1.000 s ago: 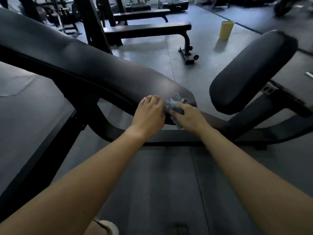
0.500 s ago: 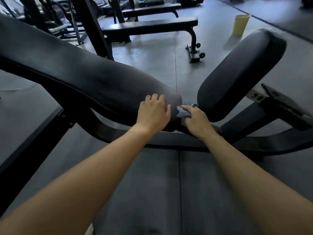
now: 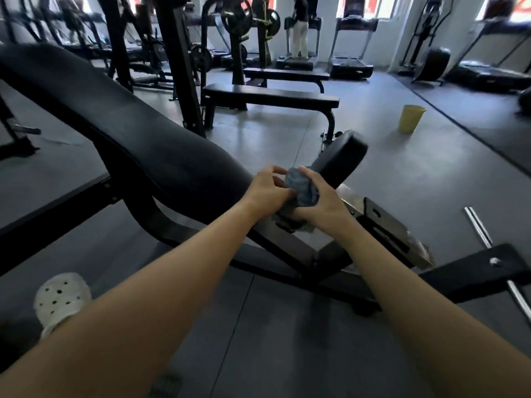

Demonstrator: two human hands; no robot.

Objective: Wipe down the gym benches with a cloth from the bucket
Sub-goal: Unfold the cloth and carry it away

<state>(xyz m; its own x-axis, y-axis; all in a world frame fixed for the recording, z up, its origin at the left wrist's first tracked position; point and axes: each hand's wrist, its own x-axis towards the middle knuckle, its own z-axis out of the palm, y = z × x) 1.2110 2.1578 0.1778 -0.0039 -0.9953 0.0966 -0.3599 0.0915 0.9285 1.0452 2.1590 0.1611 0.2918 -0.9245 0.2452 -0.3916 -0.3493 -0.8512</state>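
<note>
Cloth [image 3: 301, 188] between left hand [image 3: 265, 188] and right hand [image 3: 321, 201]

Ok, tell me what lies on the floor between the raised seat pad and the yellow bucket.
Nothing. In the head view, only bare grey floor stretches between the seat pad and the yellow bucket.

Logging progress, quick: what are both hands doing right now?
Left hand: pinching the cloth.
Right hand: gripping the same cloth.
</note>
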